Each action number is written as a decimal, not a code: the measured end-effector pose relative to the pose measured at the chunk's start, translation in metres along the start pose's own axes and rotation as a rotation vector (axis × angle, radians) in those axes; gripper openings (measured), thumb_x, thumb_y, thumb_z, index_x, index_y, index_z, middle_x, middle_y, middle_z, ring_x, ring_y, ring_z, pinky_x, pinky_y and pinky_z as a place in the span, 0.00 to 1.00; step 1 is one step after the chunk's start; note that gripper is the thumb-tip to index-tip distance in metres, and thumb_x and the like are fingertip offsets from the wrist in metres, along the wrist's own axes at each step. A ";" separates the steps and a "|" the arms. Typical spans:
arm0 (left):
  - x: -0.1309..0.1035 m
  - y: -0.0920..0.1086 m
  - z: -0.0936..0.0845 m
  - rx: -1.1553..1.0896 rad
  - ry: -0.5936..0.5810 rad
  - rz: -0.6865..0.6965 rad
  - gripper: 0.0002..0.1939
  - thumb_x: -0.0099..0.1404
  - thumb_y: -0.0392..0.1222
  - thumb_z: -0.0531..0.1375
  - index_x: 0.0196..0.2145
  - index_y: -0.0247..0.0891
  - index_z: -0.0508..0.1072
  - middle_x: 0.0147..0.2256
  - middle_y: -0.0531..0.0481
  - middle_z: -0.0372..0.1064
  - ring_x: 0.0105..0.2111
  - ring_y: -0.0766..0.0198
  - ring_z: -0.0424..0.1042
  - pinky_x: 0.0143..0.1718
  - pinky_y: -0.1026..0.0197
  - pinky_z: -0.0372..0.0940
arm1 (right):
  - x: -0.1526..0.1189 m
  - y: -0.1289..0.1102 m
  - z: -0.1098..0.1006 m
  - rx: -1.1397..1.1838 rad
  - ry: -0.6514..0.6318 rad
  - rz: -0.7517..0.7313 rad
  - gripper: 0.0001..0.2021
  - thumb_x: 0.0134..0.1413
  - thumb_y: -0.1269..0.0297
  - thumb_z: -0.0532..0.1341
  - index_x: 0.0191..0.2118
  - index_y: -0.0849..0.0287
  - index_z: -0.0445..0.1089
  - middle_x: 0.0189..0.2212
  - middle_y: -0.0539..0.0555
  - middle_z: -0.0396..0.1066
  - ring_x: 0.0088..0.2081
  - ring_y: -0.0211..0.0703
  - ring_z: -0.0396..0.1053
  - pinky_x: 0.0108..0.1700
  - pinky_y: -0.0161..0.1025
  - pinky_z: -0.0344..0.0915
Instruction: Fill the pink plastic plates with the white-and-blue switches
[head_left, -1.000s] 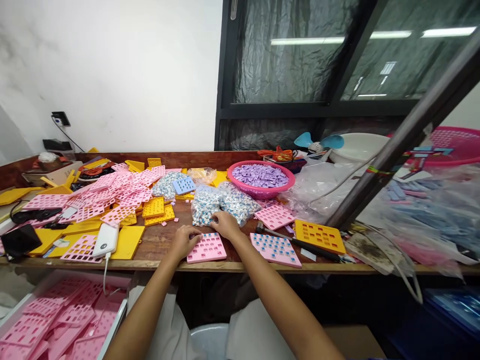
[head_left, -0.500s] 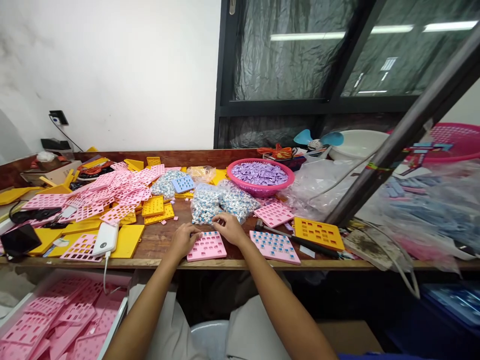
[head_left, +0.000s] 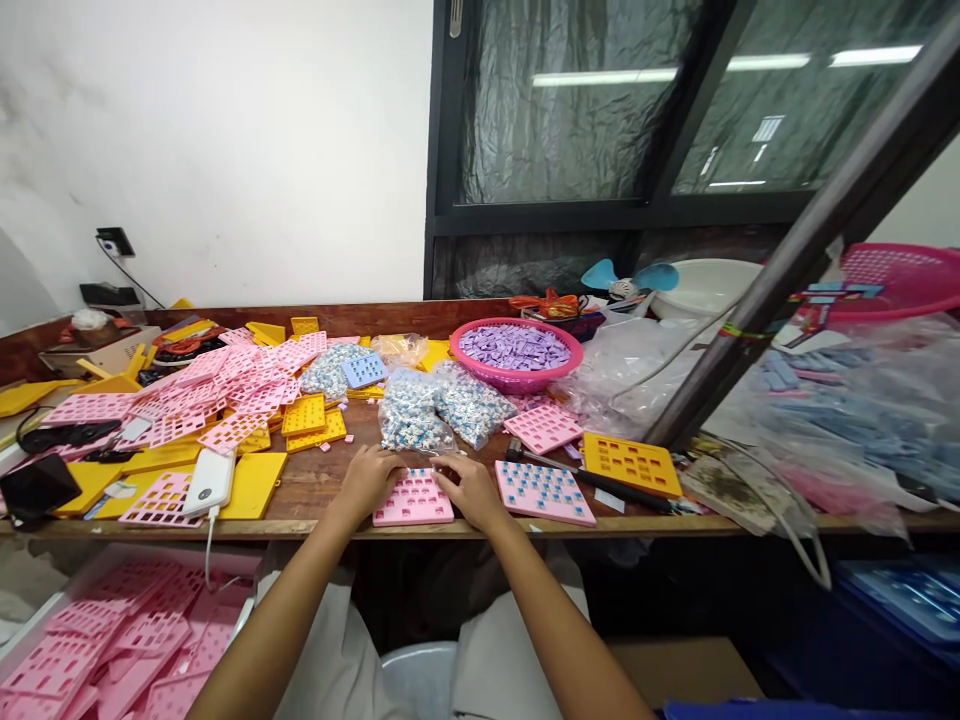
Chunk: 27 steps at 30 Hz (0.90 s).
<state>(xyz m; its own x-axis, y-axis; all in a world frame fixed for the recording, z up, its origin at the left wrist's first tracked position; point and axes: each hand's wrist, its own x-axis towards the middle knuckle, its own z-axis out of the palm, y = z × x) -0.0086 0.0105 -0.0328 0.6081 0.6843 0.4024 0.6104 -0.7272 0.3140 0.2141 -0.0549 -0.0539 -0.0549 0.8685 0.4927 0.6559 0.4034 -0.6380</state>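
A pink board with rows of slots (head_left: 414, 506) lies at the table's front edge, a few small blue-and-white pieces along its far side. My left hand (head_left: 369, 482) rests on its left edge, fingers bent; what its fingertips hold, if anything, is too small to tell. Over the far right corner is my right hand (head_left: 468, 488), its fingertips close together at the board. Just beyond lie clear bags of small blue-and-white pieces (head_left: 412, 412). Right of my right hand sits another pink board (head_left: 546, 492), with blue pieces in many of its slots.
Behind are a pink basket of purple pieces (head_left: 516, 352) and a light blue board (head_left: 364, 370). Pink boards (head_left: 202, 385) and a white power bank (head_left: 210, 482) lie left. A yellow board (head_left: 631, 464), a hammer (head_left: 637, 494) and a slanted metal pole (head_left: 757, 300) stand or lie right.
My right hand has come down and back from the bags to the pink board's far right corner. My left hand has barely moved. The view has shifted slightly.
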 end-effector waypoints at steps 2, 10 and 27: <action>0.002 0.003 -0.001 0.025 -0.021 0.009 0.09 0.69 0.38 0.60 0.40 0.44 0.82 0.39 0.46 0.79 0.43 0.55 0.73 0.48 0.54 0.61 | -0.003 0.002 0.000 -0.017 0.031 0.017 0.13 0.61 0.67 0.62 0.50 0.55 0.77 0.46 0.57 0.79 0.47 0.49 0.76 0.52 0.46 0.70; 0.007 0.007 0.002 0.081 -0.061 -0.007 0.06 0.67 0.39 0.63 0.36 0.43 0.81 0.39 0.45 0.78 0.45 0.53 0.72 0.49 0.54 0.62 | -0.008 0.001 -0.014 -0.200 -0.128 -0.051 0.13 0.62 0.71 0.60 0.49 0.56 0.78 0.45 0.57 0.80 0.45 0.49 0.76 0.52 0.44 0.69; -0.004 0.012 0.007 -0.026 -0.007 -0.131 0.06 0.68 0.40 0.61 0.35 0.42 0.79 0.39 0.48 0.78 0.41 0.58 0.73 0.43 0.59 0.64 | 0.025 -0.011 -0.029 -0.248 -0.376 -0.074 0.11 0.54 0.76 0.64 0.37 0.54 0.80 0.38 0.53 0.80 0.41 0.46 0.76 0.47 0.39 0.66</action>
<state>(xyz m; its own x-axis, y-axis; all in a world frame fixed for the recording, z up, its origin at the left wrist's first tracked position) 0.0002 -0.0006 -0.0363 0.5280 0.7736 0.3503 0.6714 -0.6329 0.3856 0.2277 -0.0464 -0.0177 -0.3478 0.9026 0.2537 0.7981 0.4270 -0.4251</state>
